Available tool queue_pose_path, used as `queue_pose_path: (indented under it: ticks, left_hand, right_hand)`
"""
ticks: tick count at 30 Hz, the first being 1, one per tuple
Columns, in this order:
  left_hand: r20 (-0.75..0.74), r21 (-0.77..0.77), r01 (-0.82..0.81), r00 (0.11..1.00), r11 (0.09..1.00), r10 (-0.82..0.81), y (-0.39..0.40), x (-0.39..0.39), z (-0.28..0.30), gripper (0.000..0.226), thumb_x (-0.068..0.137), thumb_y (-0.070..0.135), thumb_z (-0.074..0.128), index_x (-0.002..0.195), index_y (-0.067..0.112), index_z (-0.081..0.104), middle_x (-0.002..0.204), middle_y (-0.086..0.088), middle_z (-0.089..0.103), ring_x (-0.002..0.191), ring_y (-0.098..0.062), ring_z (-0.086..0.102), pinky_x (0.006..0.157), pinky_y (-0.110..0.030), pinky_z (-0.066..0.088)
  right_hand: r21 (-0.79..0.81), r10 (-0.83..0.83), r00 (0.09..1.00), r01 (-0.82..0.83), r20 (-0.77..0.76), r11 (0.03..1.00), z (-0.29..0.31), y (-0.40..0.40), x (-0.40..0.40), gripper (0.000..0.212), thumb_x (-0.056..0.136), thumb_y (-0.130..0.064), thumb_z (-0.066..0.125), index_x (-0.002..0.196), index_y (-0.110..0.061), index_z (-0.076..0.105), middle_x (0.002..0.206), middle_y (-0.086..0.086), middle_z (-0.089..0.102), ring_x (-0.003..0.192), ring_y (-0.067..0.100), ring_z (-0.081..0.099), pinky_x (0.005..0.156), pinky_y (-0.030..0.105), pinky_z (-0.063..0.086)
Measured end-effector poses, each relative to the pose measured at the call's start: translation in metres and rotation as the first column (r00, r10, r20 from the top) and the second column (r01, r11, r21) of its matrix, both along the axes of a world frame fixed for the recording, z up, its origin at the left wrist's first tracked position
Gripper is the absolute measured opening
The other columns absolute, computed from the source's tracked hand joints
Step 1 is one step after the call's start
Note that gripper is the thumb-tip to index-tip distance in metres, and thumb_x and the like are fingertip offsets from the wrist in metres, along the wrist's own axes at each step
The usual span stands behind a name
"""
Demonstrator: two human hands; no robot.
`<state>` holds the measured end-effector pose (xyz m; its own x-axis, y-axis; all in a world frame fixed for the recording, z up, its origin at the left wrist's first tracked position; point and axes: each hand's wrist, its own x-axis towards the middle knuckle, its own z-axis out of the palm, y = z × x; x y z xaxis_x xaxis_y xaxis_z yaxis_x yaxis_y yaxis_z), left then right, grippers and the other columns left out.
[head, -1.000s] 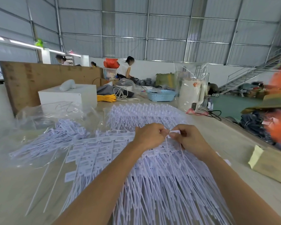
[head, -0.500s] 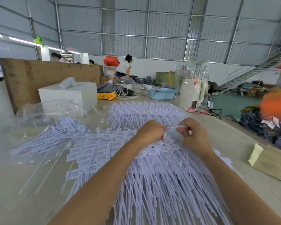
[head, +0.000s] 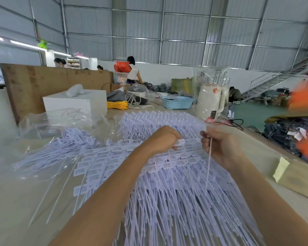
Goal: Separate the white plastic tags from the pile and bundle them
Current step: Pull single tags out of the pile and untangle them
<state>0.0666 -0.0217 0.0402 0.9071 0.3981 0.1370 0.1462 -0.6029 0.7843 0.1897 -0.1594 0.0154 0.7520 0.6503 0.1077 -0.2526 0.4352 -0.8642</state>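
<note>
The left hand (head: 164,140) has its fingers curled under, pinching the flat rectangular head of a white plastic tag (head: 179,143) between thumb and fingertips; thin tails hang down from it into the pile of white tags (head: 167,189). The right hand (head: 220,148) is loosely closed, its thumb and forefinger pinching the top of a single separated tag strip (head: 208,167), whose long thin tail hangs down toward the near side over the pile.

Both forearms reach in from the near edge and converge over the middle of the pile, the left hand knuckles-up, the right hand turned with its back toward the camera and lifted slightly above the tags. The hands are apart, with a clear gap between them.

Half a second ago the two hands were nearly touching, working on the same tag; now the right hand has pulled away to the right, drawing one strip free of the rest, while the left keeps its hold.

The pile spreads across the table (head: 16,201) from the near edge to the middle, with a second fan of tags (head: 158,119) just beyond the hands and another loose heap (head: 60,148) under clear plastic to the left. A blue basket (head: 176,102) sits on the far side of the table.
</note>
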Motion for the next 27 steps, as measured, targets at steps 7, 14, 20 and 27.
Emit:
queue_pose_path:
  ticks: [7,14,20,27]
  left_hand:
    - [-0.078,0.050,0.057,0.996,0.997,-0.053,0.008,-0.002,0.000,0.038,0.085,0.000,0.048,0.115,0.022,0.054,0.120,-0.012,0.059,0.101,-0.022,0.055,0.075,-0.027,0.042]
    - [-0.154,0.106,0.056,0.987,0.993,-0.040,0.017,-0.005,0.001,0.039,0.090,0.005,0.048,0.125,0.021,0.042,0.110,-0.005,0.056,0.096,-0.021,0.057,0.080,-0.036,0.045]
    - [-0.168,0.219,-0.052,0.982,0.974,0.090,0.026,-0.009,-0.002,0.047,0.096,0.035,0.051,0.057,0.016,0.033,0.054,0.001,0.025,0.047,-0.015,0.028,0.051,-0.028,0.019]
    - [-0.144,0.188,-0.009,0.989,0.982,0.036,0.020,-0.009,-0.001,0.050,0.097,0.037,0.050,0.054,0.014,0.038,0.050,-0.001,0.033,0.050,-0.019,0.034,0.055,-0.027,0.026]
  right_hand:
    - [-0.344,0.113,0.895,0.046,0.431,0.938,-0.016,0.024,-0.031,0.010,0.088,-0.009,0.063,0.078,-0.008,0.065,0.077,0.015,0.069,0.067,0.023,0.066,0.062,0.031,0.052]
    - [-0.292,0.091,0.871,0.062,0.483,0.954,-0.020,0.027,-0.032,0.006,0.084,-0.004,0.065,0.079,-0.006,0.065,0.055,0.003,0.059,0.047,0.014,0.057,0.048,0.023,0.050]
    - [-0.279,0.061,0.858,0.098,0.511,0.955,-0.020,0.029,-0.027,0.006,0.086,-0.008,0.065,0.080,-0.009,0.064,0.053,0.005,0.057,0.046,0.015,0.052,0.047,0.024,0.043]
    - [-0.347,0.209,0.821,-0.013,0.532,0.938,-0.021,0.024,-0.027,0.011,0.088,-0.010,0.062,0.088,0.001,0.065,0.053,0.001,0.056,0.047,0.011,0.050,0.047,0.020,0.041]
